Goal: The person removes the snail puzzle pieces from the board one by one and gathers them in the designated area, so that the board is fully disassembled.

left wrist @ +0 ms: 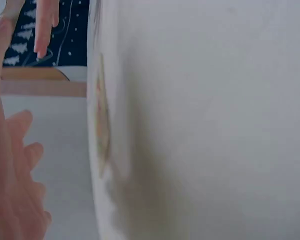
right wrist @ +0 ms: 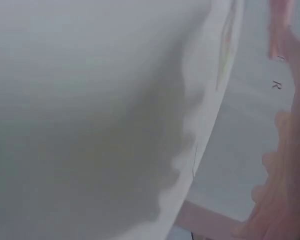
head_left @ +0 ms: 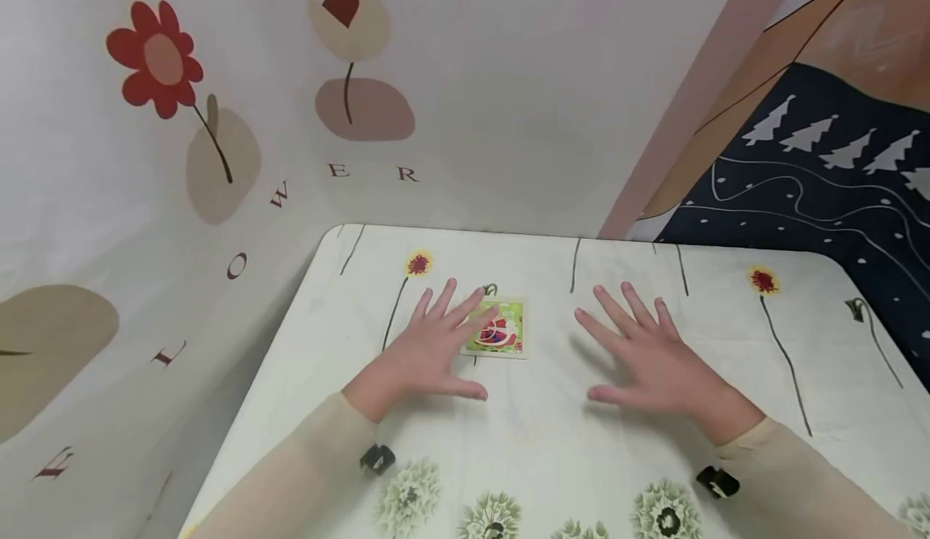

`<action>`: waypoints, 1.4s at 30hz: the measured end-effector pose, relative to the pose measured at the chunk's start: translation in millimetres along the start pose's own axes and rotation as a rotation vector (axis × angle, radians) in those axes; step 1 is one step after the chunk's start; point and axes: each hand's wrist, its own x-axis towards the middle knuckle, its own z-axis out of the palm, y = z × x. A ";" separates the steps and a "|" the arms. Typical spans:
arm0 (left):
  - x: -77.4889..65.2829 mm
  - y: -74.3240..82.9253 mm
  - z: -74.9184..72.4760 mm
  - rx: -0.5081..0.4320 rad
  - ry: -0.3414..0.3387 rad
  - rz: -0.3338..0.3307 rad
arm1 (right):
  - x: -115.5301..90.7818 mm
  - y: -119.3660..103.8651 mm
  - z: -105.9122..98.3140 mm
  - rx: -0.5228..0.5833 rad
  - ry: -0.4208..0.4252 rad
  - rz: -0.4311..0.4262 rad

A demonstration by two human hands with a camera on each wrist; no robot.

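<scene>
A small square picture board (head_left: pixel 514 331), green with a red and white design and a pale edge, lies flat on the cloth-covered table. My left hand (head_left: pixel 430 353) hovers over the board's left side with fingers spread, its fingertips overlapping the board in the head view. To the right of the board, my right hand (head_left: pixel 654 361) is held above the cloth, fingers spread and holding nothing. In the left wrist view the board (left wrist: pixel 102 117) shows nearly edge-on, apart from the left hand (left wrist: pixel 15 175). The right wrist view shows the right hand (right wrist: pixel 280 180) raised above the surface.
The table (head_left: pixel 538 442) wears a white cloth printed with flowers and stems. Behind it and to the left hangs a pale curtain (head_left: pixel 494 119) with flower shapes and letters. A dark blue cloth with white trees (head_left: pixel 814 168) hangs at the right. Both wrists carry black bands.
</scene>
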 end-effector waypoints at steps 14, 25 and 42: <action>17.0 -17.5 40.2 -0.519 0.198 -0.368 | 64.6 -25.2 48.7 0.289 0.279 0.128; 16.8 -16.2 59.0 -0.298 0.186 -0.375 | 90.7 -46.4 64.3 0.251 0.273 0.159; 14.3 -19.0 65.0 -0.178 0.210 -0.317 | 129.8 -75.1 88.5 0.352 0.325 0.197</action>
